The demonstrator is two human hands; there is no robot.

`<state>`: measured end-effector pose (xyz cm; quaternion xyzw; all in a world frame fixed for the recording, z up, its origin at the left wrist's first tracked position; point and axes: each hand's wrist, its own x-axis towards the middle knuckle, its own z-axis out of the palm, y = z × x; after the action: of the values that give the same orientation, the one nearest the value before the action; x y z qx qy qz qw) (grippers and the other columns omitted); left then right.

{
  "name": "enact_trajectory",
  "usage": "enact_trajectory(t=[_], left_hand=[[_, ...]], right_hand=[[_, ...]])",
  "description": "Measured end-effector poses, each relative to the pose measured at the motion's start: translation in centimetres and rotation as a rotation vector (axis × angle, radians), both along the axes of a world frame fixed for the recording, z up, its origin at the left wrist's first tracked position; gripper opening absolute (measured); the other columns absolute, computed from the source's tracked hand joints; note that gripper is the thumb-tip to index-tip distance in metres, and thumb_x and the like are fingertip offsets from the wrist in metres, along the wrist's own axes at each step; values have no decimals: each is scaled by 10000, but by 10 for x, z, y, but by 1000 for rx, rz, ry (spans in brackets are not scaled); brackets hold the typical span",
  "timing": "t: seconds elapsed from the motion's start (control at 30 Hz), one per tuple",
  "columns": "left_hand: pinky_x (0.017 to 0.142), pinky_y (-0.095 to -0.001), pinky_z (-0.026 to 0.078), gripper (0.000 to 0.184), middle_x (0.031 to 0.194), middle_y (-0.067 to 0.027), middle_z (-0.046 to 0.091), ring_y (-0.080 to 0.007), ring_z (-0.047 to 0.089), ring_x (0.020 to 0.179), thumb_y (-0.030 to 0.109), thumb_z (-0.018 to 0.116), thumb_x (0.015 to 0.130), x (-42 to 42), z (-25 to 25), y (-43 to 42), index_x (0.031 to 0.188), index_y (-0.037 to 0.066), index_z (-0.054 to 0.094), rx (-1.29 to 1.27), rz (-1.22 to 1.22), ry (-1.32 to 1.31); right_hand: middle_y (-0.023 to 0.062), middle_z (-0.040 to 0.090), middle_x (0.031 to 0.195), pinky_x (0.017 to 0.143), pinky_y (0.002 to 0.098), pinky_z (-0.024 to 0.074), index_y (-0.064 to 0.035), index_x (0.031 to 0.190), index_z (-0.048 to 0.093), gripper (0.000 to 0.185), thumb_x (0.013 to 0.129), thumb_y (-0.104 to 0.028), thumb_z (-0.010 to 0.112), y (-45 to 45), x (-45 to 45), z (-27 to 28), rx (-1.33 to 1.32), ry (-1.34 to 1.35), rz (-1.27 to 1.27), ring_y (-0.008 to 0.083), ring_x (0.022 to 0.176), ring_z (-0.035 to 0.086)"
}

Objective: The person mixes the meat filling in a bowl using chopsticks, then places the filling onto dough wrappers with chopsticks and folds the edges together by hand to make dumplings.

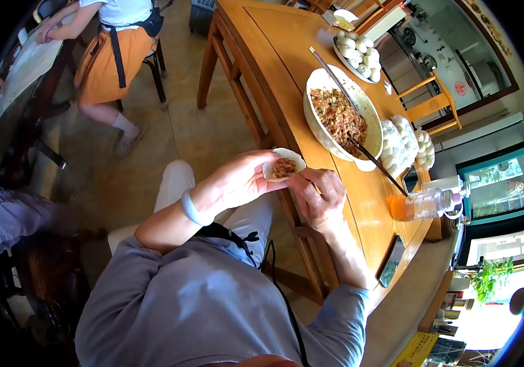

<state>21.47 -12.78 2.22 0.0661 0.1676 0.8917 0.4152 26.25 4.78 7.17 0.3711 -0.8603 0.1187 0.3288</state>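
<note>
A round dough wrapper (269,169) with a lump of minced filling (284,167) in its middle is held just off the table's near edge. My left hand (240,178), with a pale bracelet (194,210) at the wrist, cradles it from the left. The fingers of my right hand (320,197) are closed on the wrapper's right rim, and the wrapper is still open at the top. Beyond my hands stands a large white bowl (317,136) of the same filling, with two chopsticks (333,74) across it, one toward the back and one toward the front.
A plate of white buns (360,56) sits farther back on the wooden table (262,30). Bagged white balls (396,147) lie right of the bowl, near a bottle of orange liquid (418,205) and a phone (392,262). Another person (112,55) is at a table on the left.
</note>
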Motion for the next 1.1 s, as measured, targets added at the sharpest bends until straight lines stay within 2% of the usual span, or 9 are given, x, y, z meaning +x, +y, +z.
enact_trajectory(t=[0.23,0.27,0.4,0.5,0.57,0.63,0.77,1.1], left_hand=[[938,-346,448,271,1138,-108,549,-185,540,1051,143,398,941,8,2,6,1116,-19,526,-18,53,150],[934,-347,453,252,1118,-95,556,-177,547,1036,141,414,936,9,2,6,1095,-11,537,-21,55,153],[944,-344,447,237,1096,-85,566,-166,555,1019,144,441,929,10,5,8,1068,-12,554,-47,70,160],[934,-334,449,210,1032,-75,600,-154,573,984,142,478,913,12,-6,10,1030,8,589,3,122,142],[945,-348,441,196,1068,-71,602,-162,566,1006,113,507,894,10,-12,10,1034,12,599,66,112,247],[958,-345,430,207,1060,-68,600,-157,561,1014,131,524,888,8,-17,12,1042,13,594,78,120,216],[999,-337,399,191,1014,-61,574,-159,566,995,85,491,891,8,-5,8,1020,-43,552,-59,108,233],[1000,-326,402,319,1065,-88,561,-163,550,1021,51,441,903,9,-1,5,1203,-59,444,-94,70,204]], right_hand=[[61,576,834,653,349,455,-71,821,610,184,658,-33,687,-7,-2,7,-190,-143,-132,238,745,548],[79,595,854,694,351,455,-56,822,609,160,682,-38,686,-10,-2,13,-211,-191,-134,260,813,553],[109,625,967,762,354,455,-39,829,610,152,692,-29,675,-6,-8,18,-260,-400,-106,287,894,561],[108,628,949,776,355,452,-36,821,615,137,694,-17,665,-4,-10,21,-257,-459,-66,288,896,561],[111,630,932,780,358,449,-36,801,622,117,694,-5,656,-7,-10,23,-229,-442,-55,293,902,560],[101,633,923,765,362,451,-37,788,620,118,686,7,660,-11,-11,25,-200,-416,-51,281,883,559],[80,637,914,754,347,447,-47,791,626,122,689,0,673,-15,-13,30,-184,-418,-21,259,876,559],[48,640,853,746,337,444,-63,793,639,124,690,-7,678,-14,-14,30,-169,-416,-16,238,859,554]])
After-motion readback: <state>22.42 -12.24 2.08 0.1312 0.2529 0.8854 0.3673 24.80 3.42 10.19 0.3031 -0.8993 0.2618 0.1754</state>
